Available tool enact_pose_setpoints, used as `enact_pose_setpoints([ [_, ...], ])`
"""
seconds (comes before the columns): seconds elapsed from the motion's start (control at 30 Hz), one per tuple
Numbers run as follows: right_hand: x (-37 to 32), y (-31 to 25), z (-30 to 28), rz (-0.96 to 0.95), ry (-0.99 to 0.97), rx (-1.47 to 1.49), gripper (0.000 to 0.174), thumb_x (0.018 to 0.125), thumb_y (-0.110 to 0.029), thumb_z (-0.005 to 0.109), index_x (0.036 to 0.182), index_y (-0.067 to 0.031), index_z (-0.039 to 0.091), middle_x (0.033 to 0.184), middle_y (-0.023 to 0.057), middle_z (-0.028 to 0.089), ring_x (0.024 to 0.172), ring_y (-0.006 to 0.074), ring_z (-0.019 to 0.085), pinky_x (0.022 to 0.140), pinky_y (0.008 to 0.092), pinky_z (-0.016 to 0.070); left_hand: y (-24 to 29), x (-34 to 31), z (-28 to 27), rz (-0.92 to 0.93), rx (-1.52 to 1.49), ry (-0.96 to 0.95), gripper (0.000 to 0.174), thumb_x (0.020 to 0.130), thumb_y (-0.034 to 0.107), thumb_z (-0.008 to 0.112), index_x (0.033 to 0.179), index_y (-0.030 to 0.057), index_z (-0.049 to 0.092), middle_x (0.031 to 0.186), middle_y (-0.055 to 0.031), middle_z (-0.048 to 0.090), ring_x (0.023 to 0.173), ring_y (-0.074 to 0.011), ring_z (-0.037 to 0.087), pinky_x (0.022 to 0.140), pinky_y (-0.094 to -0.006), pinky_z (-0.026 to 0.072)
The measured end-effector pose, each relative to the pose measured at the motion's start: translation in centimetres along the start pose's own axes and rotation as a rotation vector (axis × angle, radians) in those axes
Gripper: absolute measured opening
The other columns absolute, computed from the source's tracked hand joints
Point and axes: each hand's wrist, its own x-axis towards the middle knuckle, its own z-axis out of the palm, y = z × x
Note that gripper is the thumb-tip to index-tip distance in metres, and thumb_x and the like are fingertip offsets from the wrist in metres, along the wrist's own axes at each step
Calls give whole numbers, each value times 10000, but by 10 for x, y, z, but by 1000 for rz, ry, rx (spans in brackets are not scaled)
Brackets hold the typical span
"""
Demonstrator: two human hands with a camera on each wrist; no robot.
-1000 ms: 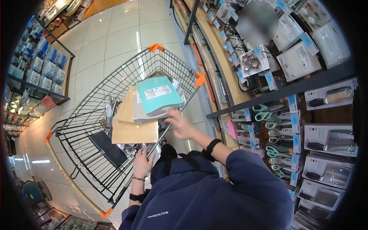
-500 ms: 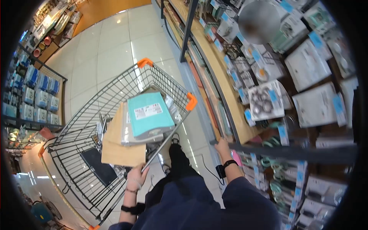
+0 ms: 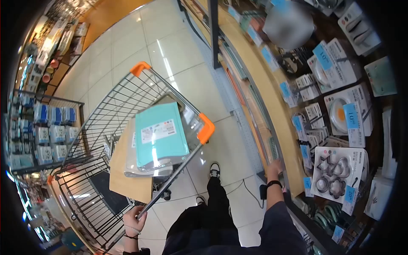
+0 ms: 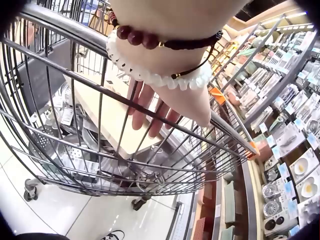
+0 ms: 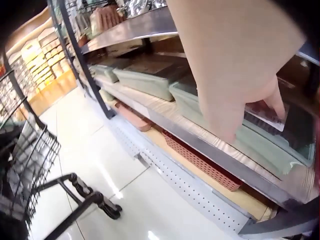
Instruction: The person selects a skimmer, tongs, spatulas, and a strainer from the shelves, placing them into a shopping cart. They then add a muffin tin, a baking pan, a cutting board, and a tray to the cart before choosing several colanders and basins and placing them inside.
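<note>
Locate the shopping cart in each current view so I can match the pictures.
Head: the shopping cart stands left of centre, orange-cornered, the left hand on its near rim.
Left wrist: its wire basket crosses most of the picture from the left edge, with the left hand over the rim.
Right wrist: only part shows, at the left edge, with black wheels toward the lower middle.
Shared landmark: pale tiled floor beneath it.

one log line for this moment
left hand: grips cart | right hand: at green bin | in cart: teal board atop wooden board
</note>
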Motion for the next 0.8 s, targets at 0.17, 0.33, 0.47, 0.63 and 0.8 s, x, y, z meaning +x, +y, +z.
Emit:
enact_pose_setpoints([
  [0.17, -2, 15, 22, -53, 153, -120, 293, 794, -297, 581, 957, -56, 621, 989, 151, 619, 948, 315, 590, 767, 406, 483, -36, 45, -29, -10, -71, 68, 158, 723, 90, 586, 837, -20, 589, 684, -137, 617, 614, -208, 624, 578, -291, 470],
  [0.33, -40, 17, 32, 141, 742, 261, 369, 742, -341, 611, 876, 3, 629, 907, 211, 608, 882, 345, 574, 761, 428, 452, -41, 89, -50, -30, -81, 79, 154, 766, 95, 556, 862, -25, 557, 674, -85, 572, 613, -146, 565, 575, -258, 431],
  [0.47, -32, 40, 62, 672, 140, 1546, 544, 774, -428, 595, 1016, 53, 518, 1006, 203, 568, 919, 339, 558, 799, 386, 473, -54, 102, -55, 1, 45, 115, 172, 807, 122, 561, 907, -18, 548, 708, -63, 548, 630, -130, 514, 594, -248, 420],
  [0.63, 6, 52, 87, 492, -1, 2428, 611, 851, -496, 483, 1157, 22, 376, 1100, 173, 513, 1017, 302, 535, 898, 416, 464, -54, 112, -63, 48, 98, 100, 189, 837, 167, 535, 865, -19, 549, 658, -50, 530, 582, -109, 479, 519, -241, 370],
  [0.8, 39, 56, 94, 347, 91, 2355, 453, 916, -382, 407, 1110, 27, 395, 1044, 165, 530, 990, 274, 556, 899, 418, 478, -81, 121, -64, 27, 101, 110, 221, 859, 193, 505, 842, -25, 539, 657, -32, 527, 565, -79, 456, 486, -223, 336],
])
